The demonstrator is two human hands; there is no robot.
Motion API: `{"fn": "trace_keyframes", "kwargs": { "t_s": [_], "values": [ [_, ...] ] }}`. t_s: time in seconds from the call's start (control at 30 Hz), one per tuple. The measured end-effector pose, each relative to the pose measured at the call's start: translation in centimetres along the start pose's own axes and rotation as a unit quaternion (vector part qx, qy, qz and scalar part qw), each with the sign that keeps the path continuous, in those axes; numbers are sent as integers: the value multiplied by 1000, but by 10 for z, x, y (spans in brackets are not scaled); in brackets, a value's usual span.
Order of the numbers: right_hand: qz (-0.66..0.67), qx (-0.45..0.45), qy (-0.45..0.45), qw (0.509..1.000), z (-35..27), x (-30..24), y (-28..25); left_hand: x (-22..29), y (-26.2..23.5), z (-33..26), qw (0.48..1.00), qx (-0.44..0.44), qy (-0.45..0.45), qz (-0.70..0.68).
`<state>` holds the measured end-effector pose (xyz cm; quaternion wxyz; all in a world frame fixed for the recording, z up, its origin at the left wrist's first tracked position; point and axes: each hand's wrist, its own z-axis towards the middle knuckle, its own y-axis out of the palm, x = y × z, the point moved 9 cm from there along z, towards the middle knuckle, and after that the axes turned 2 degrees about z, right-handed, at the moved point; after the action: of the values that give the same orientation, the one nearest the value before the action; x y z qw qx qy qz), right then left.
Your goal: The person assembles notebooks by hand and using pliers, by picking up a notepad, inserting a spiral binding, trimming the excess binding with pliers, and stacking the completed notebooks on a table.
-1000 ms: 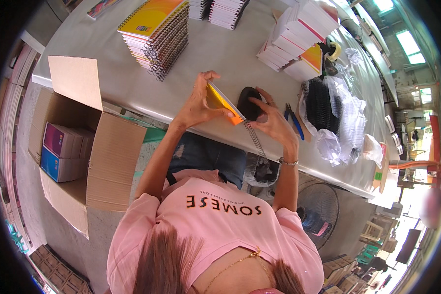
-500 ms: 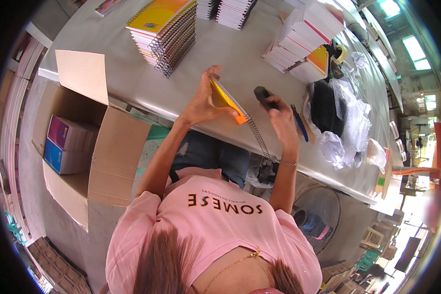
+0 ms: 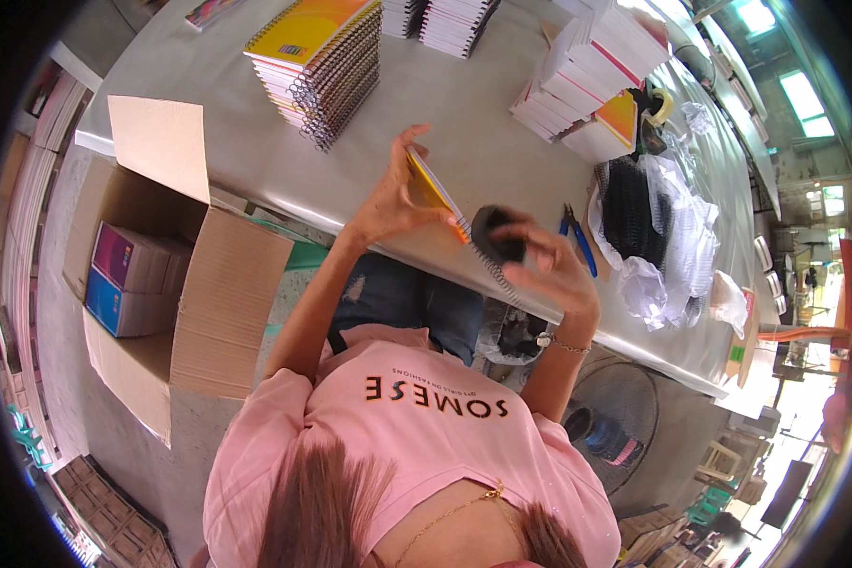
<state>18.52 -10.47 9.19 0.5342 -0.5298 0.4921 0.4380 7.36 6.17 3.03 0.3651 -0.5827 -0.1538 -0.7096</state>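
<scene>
Yellow notebook (image 3: 435, 192) edge-up, spine toward person.

An orange-covered notebook (image 3: 433, 189) stands tilted on edge above the table's near edge; a black spiral coil (image 3: 498, 239) threads along its spine.

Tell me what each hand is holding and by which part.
Left hand grips the notebook by its upper edge; right hand closes over a black coil at the notebook's lower end.

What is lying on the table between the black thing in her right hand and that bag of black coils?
In the head view, blue-handled pliers lie between the black object in the right hand and the bag of black coils.
</scene>
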Motion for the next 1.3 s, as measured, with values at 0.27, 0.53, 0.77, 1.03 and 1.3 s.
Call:
{"fn": "trace_keyframes", "kwargs": {
  "t_s": [0.27, 0.53, 0.77, 1.03, 1.3],
  "values": [
    [-177, 173, 8, 969, 7, 2, -20, -1, 3, 2, 999, -22, -9, -30],
    [-305, 216, 39, 927, 0, 5, -18, 3, 2, 3, 998, -30, 43, -37],
    [-236, 176, 21, 955, 8, 14, -17, 2, 3, 1, 997, -63, 20, -34],
    [55, 136, 34, 989, 4, 41, -12, -4, 7, 0, 984, -107, -15, -144],
    [-4, 131, 77, 988, 7, 33, -4, -4, 10, -1, 974, -134, -48, -179]
  ]
}}
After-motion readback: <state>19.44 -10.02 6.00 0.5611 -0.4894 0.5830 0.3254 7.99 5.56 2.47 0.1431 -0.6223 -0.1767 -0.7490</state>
